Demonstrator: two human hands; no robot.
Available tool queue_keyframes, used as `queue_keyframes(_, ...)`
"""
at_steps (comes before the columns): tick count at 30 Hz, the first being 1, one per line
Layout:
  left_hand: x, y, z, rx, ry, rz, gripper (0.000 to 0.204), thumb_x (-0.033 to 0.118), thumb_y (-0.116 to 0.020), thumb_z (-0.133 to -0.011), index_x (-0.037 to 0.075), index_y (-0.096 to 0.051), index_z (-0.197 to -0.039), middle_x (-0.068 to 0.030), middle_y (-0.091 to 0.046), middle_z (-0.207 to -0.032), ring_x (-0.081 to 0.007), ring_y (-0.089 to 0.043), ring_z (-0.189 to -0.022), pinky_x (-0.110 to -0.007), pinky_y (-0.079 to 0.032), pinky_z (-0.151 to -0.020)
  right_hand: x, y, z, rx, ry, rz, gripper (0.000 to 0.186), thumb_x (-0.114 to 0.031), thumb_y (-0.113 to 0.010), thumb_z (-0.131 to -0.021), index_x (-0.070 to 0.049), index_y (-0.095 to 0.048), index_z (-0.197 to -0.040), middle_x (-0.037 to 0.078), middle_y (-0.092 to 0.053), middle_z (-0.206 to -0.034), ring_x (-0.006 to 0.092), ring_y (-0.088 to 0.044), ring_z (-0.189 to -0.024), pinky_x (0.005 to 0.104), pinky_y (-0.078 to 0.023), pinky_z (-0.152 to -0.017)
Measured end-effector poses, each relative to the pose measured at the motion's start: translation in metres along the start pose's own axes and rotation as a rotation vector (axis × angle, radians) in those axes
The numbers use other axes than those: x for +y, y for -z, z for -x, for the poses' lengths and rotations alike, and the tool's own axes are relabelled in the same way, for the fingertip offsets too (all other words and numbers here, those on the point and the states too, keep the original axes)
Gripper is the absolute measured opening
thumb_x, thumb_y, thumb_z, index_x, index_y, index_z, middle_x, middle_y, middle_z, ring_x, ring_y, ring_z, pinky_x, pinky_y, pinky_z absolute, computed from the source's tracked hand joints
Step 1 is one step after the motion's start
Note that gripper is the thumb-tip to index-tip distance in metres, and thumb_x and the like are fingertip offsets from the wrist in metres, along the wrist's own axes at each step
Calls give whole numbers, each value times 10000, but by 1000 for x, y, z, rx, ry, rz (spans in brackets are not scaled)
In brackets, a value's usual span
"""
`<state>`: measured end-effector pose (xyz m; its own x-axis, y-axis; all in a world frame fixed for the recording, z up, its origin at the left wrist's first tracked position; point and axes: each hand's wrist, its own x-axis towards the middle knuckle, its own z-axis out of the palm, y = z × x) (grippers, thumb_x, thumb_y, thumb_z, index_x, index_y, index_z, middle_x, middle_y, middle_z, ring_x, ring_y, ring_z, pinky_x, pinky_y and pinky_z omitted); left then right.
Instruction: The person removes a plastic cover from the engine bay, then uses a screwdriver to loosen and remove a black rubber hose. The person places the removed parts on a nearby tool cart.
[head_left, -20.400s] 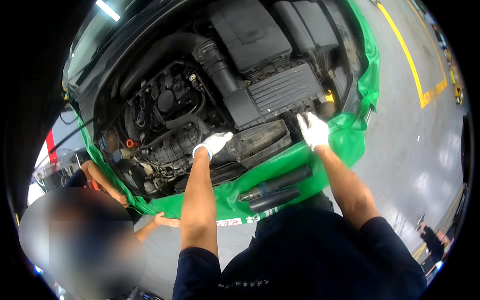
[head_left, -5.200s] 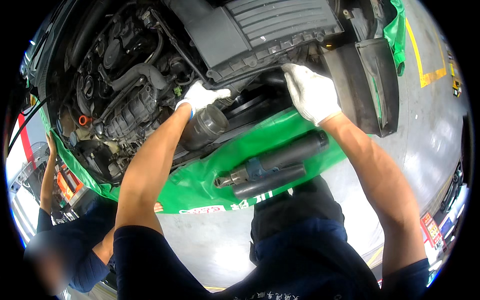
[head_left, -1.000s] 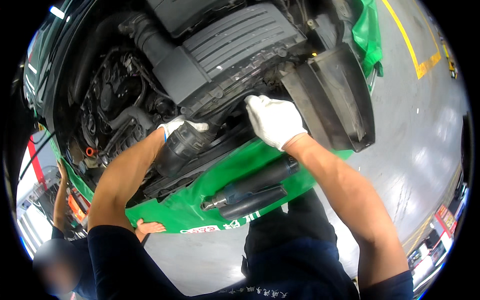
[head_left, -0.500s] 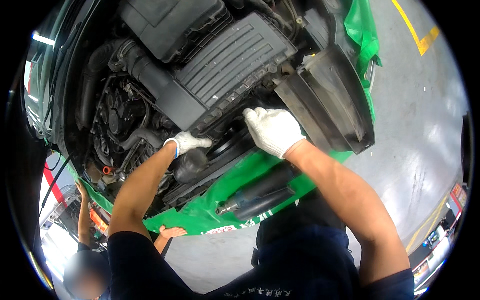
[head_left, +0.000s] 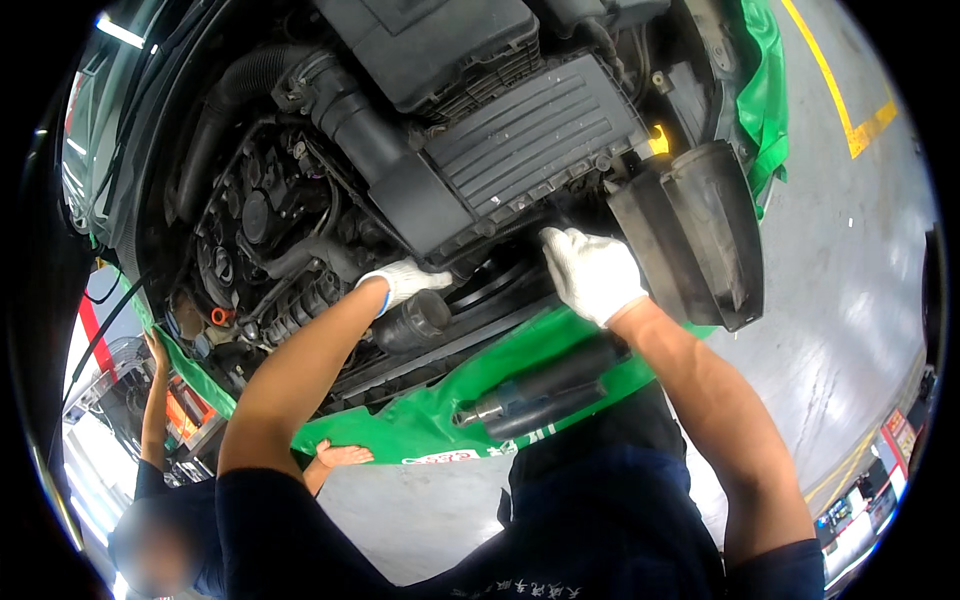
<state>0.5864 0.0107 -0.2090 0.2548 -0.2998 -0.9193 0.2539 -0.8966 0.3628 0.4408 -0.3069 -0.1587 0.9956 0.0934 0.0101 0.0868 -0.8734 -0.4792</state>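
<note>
Both my hands wear white knit gloves and reach into the engine bay, at the gap in front of the black air filter housing (head_left: 535, 135). My left hand (head_left: 405, 284) is just above a round black pipe end (head_left: 410, 322); its thumb points right and its other fingers are mostly hidden, seemingly curled round something. My right hand (head_left: 592, 275) is closed, knuckles up, at the gap's right part; whatever it holds is hidden beneath. Between the hands lies a dark curved part (head_left: 490, 288). A large black plastic duct piece (head_left: 695, 235) stands right of my right hand.
A green fender cover (head_left: 440, 400) drapes over the front edge. On it rests a black power tool (head_left: 545, 390) with a metal nose. Another person's hand (head_left: 343, 455) touches the cover at lower left; their other arm (head_left: 155, 390) reaches up. Grey floor (head_left: 840, 250) with yellow lines lies right.
The whole engine bay has shifted right and slightly down in view. Both hands keep about the same places against the housing; the round pipe end shows more clearly.
</note>
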Motion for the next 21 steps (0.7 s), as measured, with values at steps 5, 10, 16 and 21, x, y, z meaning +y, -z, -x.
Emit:
queue_keyframes(5, 90, 7, 87, 40, 157, -87, 725, 518, -710, -962, -98, -631, -1335, -214, -735, -1236, -289, -670, -1194, -355, -502, -1031, 0, 3, -1, -15, -33, -39, 149, -204, -567, -985, -70, -613, -1030, 162, -679, -838, 360, -699, -692, 487, -545, -600)
queue_keyframes(10, 42, -87, 117, 806, -347, -352, 540, 365, -731, -972, -1, -614, -1352, -225, -646, -1351, -367, -605, -1298, -444, -480, -1091, -4, 14, -1, -110, -74, -113, 174, -198, -493, -996, -62, -599, -974, 199, -708, -852, 409, -713, -754, 531, -559, -651)
queue_keyframes(16, 54, -195, 231, 1065, -507, 272, 443, 128, -674, -1010, -49, -552, -1397, -236, -593, -1428, -341, -590, -1314, -422, -454, -1126, -1, 11, 8, -12, -32, -96, 209, -260, -505, -1049, -66, -579, -1022, 169, -681, -854, 385, -702, -794, 504, -559, -691)
queue_keyframes(21, -16, -285, 293, 849, -269, 608, 385, 146, -661, -1037, -53, -584, -1358, -192, -671, -1328, -270, -639, -1228, -389, -481, -1081, -4, 12, 5, -52, -126, -190, 311, -331, -474, -1078, -72, -613, -1180, 204, -734, -1047, 406, -717, -943, 514, -567, -808)
